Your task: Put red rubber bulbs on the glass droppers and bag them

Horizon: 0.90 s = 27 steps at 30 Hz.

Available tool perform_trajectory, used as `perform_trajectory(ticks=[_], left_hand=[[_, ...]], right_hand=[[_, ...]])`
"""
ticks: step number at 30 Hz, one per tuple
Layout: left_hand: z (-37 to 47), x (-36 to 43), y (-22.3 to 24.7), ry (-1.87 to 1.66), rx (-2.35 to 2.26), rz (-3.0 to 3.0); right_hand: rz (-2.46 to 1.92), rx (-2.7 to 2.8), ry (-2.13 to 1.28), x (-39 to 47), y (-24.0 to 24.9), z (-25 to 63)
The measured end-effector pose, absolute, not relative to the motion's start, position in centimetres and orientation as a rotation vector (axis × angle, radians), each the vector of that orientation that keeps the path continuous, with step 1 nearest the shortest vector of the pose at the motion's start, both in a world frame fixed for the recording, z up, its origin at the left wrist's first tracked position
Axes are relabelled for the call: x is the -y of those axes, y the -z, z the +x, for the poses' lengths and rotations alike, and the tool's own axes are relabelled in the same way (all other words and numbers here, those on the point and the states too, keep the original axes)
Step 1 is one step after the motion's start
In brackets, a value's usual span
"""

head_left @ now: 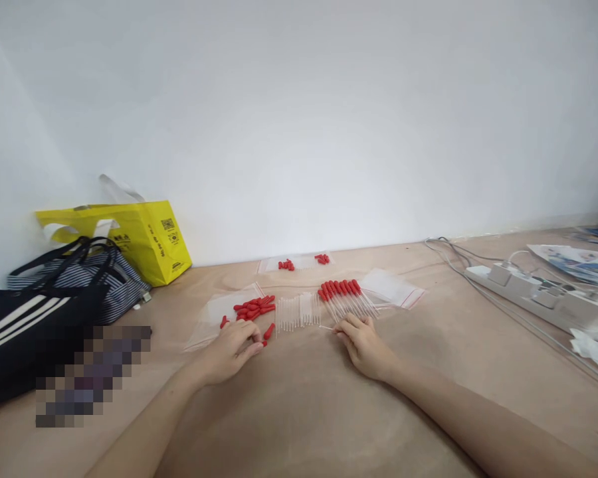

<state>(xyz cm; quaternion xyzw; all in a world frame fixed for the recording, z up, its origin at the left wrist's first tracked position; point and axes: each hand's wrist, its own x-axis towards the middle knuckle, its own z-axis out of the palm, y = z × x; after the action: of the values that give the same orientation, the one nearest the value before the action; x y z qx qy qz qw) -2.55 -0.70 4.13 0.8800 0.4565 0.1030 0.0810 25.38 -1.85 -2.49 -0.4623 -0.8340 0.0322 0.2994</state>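
My left hand (233,350) is closed in a pinch, with the end of a small red rubber bulb (264,343) showing at its fingertips. Another red bulb (269,331) lies just beyond it. Behind that hand a pile of red bulbs (252,308) rests on a clear zip bag (206,323). My right hand (363,346) pinches a thin clear glass tube (325,326) that points left. A row of similar loose tubes (299,312) lies between the hands. Beyond my right hand, several droppers (346,297) with red bulbs on their tubes lie side by side.
More red bulbs (286,265) sit on a clear bag by the wall. A flat zip bag (391,288) lies right of the droppers. At left are a yellow bag (164,239) and a black bag (44,332); at right, a power strip (543,292) with cables.
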Motion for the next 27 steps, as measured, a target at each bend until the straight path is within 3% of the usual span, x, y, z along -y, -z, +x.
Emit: perform_trajectory(ticks=[3, 9, 27], left_hand=[[0.4, 1.7, -2.6, -0.53, -1.391, 2.632], [3.6, 2.4, 0.3, -0.593, -1.25, 2.732], [3.8, 2.3, 0.6, -0.797, -1.356, 2.726]], right_hand=[[-1.201, 2.202, -0.124, 2.0, 2.2, 25.4], [-1.145, 2.232, -0.218, 2.2, 2.0, 25.5], [-1.048, 2.203, -0.236, 3.1, 2.1, 23.9]])
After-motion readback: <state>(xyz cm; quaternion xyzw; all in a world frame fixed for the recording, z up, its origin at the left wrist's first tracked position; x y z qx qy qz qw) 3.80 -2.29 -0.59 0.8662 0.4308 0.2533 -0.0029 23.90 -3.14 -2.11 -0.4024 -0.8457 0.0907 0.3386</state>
